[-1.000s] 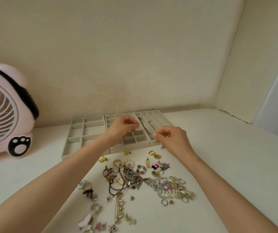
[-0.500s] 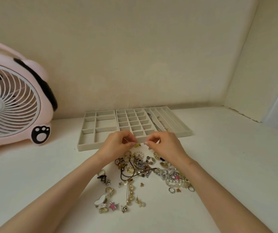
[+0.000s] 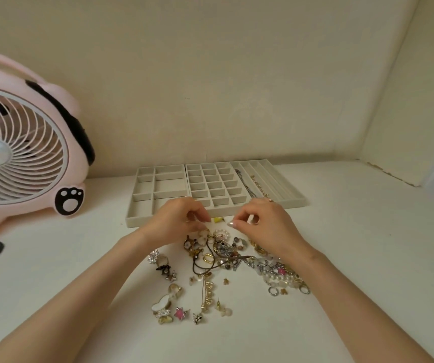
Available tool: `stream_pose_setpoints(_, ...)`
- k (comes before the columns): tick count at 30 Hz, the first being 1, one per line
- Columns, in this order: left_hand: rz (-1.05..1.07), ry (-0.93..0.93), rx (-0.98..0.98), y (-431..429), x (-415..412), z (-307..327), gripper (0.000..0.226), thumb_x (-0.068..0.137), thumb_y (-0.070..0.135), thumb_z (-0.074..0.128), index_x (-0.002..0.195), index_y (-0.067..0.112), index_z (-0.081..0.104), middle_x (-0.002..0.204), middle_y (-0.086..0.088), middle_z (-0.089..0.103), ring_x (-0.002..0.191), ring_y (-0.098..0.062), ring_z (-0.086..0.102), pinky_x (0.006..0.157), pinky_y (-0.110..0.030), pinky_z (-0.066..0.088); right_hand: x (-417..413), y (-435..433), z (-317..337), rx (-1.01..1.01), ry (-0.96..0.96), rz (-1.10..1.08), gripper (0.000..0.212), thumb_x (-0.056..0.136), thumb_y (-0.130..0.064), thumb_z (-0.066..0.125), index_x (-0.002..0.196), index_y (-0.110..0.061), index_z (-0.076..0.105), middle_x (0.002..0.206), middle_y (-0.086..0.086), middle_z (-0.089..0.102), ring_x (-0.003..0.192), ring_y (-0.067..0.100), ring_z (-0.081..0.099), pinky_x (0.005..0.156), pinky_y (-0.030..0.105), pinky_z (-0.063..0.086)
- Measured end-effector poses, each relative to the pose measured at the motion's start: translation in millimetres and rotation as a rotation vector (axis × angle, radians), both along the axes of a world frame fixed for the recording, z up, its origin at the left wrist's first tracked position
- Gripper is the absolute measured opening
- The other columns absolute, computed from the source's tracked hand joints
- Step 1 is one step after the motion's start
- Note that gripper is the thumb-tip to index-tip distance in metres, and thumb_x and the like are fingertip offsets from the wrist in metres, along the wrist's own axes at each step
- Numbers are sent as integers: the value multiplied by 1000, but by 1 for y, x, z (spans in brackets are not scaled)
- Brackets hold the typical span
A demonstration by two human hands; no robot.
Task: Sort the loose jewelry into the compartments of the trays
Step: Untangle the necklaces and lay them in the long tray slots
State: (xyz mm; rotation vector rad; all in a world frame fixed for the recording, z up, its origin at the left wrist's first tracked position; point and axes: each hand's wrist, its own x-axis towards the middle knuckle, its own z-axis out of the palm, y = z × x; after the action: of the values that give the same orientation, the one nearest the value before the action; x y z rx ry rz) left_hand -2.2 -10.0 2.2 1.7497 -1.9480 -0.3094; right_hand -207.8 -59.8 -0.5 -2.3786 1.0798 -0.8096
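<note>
Here the grid tray point(image 3: 222, 212), the middle one of three beige trays standing side by side on the white table point(image 3: 354, 258), serves as the mark for everything else. Touching its left side is the wide-compartment tray point(image 3: 137, 221). Touching its right side is the long-slot tray point(image 3: 297, 203), with a dark chain point(image 3: 244, 183) in the slot nearest the grid tray and a gold chain point(image 3: 259, 186) in the next slot over.

The left hand point(image 3: 176, 221) is raised in front of the grid tray's front left corner, its fingers curled in and thumb and forefinger tips drawn together. The right hand point(image 3: 265, 226) is in front of the front right corner, thumb and forefinger point(image 3: 231, 224) pinched tip to tip, the other fingers bent. Whether either pinch has hold of anything I cannot tell: nothing shows between the fingertips. A small yellow piece point(image 3: 218, 220) lies between the two hands, just before the grid tray's front wall.

The loose jewelry point(image 3: 223, 255) is heaped on the table on the near side of the grid tray, just below both hands, none of it in the grid tray's cells as far as shows. A pink star point(image 3: 178, 313) lies farther toward the person, well apart from the grid tray. A pink fan point(image 3: 22, 153) stands well to the left of the grid tray
</note>
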Motion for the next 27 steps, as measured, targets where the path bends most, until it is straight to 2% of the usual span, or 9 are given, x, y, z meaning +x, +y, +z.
stream_pose_setpoints(4, -24, -182, -15, 0, -1, -5, 10, 83, 25, 67, 93, 22, 66, 94, 8, 57, 83, -9, 52, 75, -28, 47, 8, 12, 2, -73, 167, 43, 18, 78, -48, 69, 77, -30, 66, 85, -12, 58, 84, 5, 47, 73, 22, 35)
stream_pose_setpoints(7, -30, -154, -20, 0, -2, -6, 13, 82, 22, 69, 86, 23, 56, 84, 13, 53, 77, -8, 50, 67, -22, 43, 11, 14, 2, -104, 320, 32, 23, 76, -52, 69, 75, -30, 65, 79, -15, 48, 89, 9, 46, 75, 23, 31)
stream_pose_setpoints(10, 20, -111, -7, 0, 0, -6, 21, 82, 19, 68, 84, 23, 48, 79, 12, 52, 77, -13, 51, 66, -25, 42, 11, 15, 4, -26, 302, 49, 23, 77, -43, 73, 64, -34, 56, 74, -16, 47, 89, 9, 50, 73, 23, 32)
stream_pose_setpoints(15, 66, 3, -10, -1, 8, -2, 10, 85, 15, 65, 88, 19, 56, 81, 8, 63, 76, -13, 59, 69, -29, 49, 1, 10, 10, 254, -15, 69, 14, 79, -27, 74, 70, -20, 65, 72, -10, 63, 61, -2, 51, 66, 18, 44)
stream_pose_setpoints(17, 57, -1, -4, -1, 8, -2, 9, 85, 14, 64, 85, 21, 58, 82, 6, 65, 77, -13, 61, 71, -28, 51, -4, 8, 14, 349, -144, 88, 11, 81, -21, 72, 73, -17, 65, 69, -11, 62, 60, -5, 52, 64, 12, 43)
stream_pose_setpoints(20, 25, -65, 2, 0, 5, -4, 10, 85, 15, 64, 81, 22, 60, 81, 9, 62, 74, -7, 55, 65, -17, 43, -9, 4, 16, 400, -260, 102, 11, 82, -20, 71, 73, -17, 65, 64, -14, 64, 59, -7, 54, 64, 12, 41)
stream_pose_setpoints(23, 20, -118, 2, 0, 3, -5, 4, 85, 18, 64, 83, 21, 64, 84, 8, 61, 76, -8, 53, 69, -21, 44, -11, 2, 18, 434, -343, 118, 9, 83, -16, 70, 75, -14, 66, 63, -12, 65, 57, -5, 56, 57, 9, 42)
stream_pose_setpoints(25, 19, -81, -60, 0, 1, -4, 2, 86, 21, 65, 87, 22, 64, 87, 9, 60, 76, -8, 54, 71, -25, 47, -11, 1, 19, 445, -380, 128, 9, 83, -17, 70, 76, -13, 67, 66, -7, 67, 59, 0, 56, 56, 10, 42)
stream_pose_setpoints(27, -44, 35, -137, 2, -5, 1, 6, 87, 22, 63, 93, 23, 64, 91, 12, 61, 77, -4, 55, 69, -18, 46, -11, 1, 19, 449, -399, 136, 10, 84, -19, 70, 79, -10, 67, 72, -1, 69, 61, 4, 57, 58, 13, 43)
